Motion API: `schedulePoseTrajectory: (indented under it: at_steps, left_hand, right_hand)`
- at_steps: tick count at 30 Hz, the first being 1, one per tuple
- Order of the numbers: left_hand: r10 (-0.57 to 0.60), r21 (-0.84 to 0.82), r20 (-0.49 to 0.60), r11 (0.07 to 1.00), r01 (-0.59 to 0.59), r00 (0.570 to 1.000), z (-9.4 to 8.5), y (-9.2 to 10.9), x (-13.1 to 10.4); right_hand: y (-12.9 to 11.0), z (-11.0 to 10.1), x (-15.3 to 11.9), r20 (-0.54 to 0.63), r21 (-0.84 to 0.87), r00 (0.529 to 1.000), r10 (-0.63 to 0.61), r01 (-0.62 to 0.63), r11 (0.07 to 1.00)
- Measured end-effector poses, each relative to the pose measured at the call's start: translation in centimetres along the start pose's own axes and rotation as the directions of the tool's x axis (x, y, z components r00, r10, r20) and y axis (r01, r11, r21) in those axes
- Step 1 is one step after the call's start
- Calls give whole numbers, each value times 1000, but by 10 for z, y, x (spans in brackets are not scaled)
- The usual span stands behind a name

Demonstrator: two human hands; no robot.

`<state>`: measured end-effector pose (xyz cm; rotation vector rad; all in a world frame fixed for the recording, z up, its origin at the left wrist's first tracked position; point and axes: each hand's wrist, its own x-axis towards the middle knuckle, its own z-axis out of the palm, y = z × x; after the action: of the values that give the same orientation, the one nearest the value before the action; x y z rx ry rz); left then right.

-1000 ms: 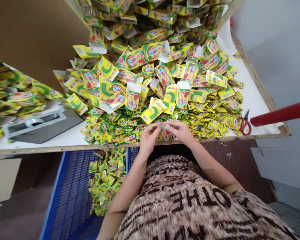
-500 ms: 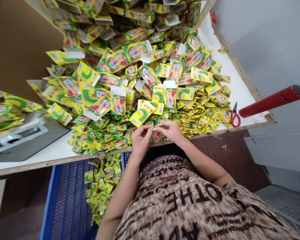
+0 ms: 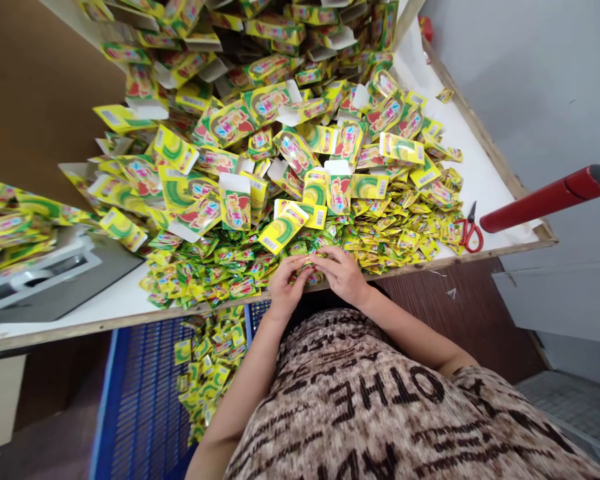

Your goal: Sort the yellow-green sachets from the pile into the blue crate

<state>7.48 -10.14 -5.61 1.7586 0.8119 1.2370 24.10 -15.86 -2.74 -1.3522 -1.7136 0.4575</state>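
Fingers of the left hand [image 3: 284, 285] and right hand [image 3: 349, 277] pinch a small, mostly hidden yellow item [image 3: 309, 262] by the white wood-edged counter's [image 3: 473, 141] near edge, glossy yellow-and-green packets [image 3: 205, 270] just beyond, yellow-and-green cardboard boxes [image 3: 235, 208] farther toward twelve o'clock.

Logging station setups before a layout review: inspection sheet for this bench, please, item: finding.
Surface: white table, wooden edging, largely covered with stock.
Job's things: boxes heaped, many with flaps open; sachets spread along the front; packs in a blue crate below.
Clutter: red-handled scissors at right, beside a red tube; grey device at left, purpose unclear.
Grippers: bare left hand and right hand, fingertips close together near the front edge; grip too hidden to tell.
Cables: nothing seen.
Surroundings: brown panel at left, grey wall at right, dark floor with small scraps.
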Motion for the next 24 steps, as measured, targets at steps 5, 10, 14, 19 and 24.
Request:
schedulePoseTrajectory:
  at_steps: [5,10,14,19,24]
  left_hand:
    - [-102,56,-30,993,103,994,-6,15,7]
    - [-283,-38,-372,956,290,884,-68,26,-10]
    - [-531,26,-336,820,572,778,-157,22,-72]
    - [-705,286,-528,377,881,473,-244,-1,-169]
    - [-497,426,-648,392,816,577,-228,0,-147]
  right_hand:
    - [37,-80,-26,-419,-315,876,239,-387,866]
    - [103,-143,-50,-254,-574,890,379,-454,681]
    - [118,-156,-62,-262,-573,892,368,-451,684]
    - [89,-156,-48,-538,-395,789,296,-546,739]
    - [26,-91,26,250,-118,956,153,-127,985]
